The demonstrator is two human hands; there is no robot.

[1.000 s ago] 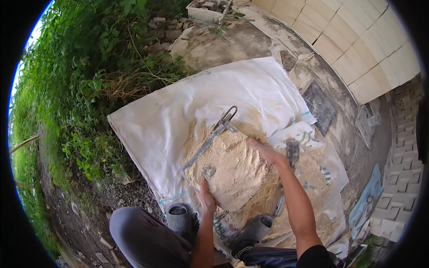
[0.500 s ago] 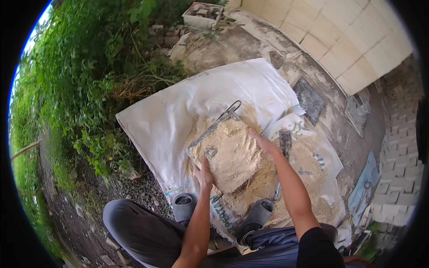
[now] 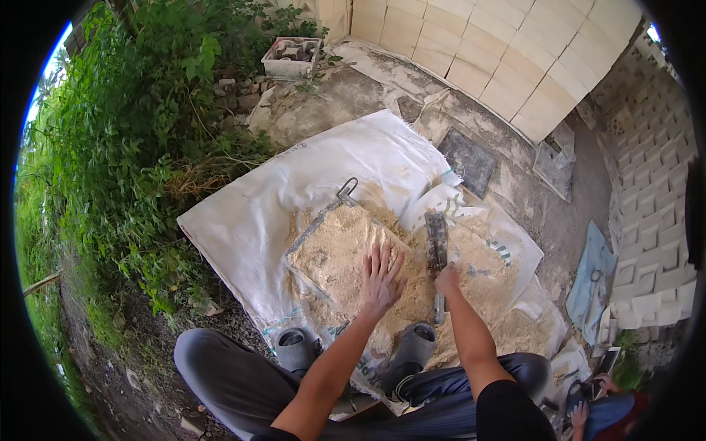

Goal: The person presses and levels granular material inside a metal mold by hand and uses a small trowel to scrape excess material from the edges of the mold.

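Note:
A square flat mould [image 3: 292, 250], its thin dark rim partly showing, is covered with pale sandy mix [image 3: 334, 257]. A wire loop handle [image 3: 347, 188] sticks out from its far corner. My left hand [image 3: 381, 279] lies on the mix near the mould's right side, fingers spread and nothing held. To the right, my right hand [image 3: 447, 279] is closed at the middle of a long dark flat bar tool [image 3: 437, 239], which lies lengthwise on loose mix. Its lighter, narrower end reaches toward me; my fingers partly hide the grip.
A white woven sack [image 3: 257, 198] lies beneath everything. My dark shoes [image 3: 415, 345] stand at its near edge. Beyond are a dark square plate [image 3: 468, 162], a white crate [image 3: 293, 59] of rubble and pale stacked tiles [image 3: 478, 59]. Another person's hand [image 3: 579, 413] shows at lower right.
My hands have left the mould's two sides. The left has moved right and now lies flat on the mix; the right has come nearer me and closed on the bar tool. The view has shifted.

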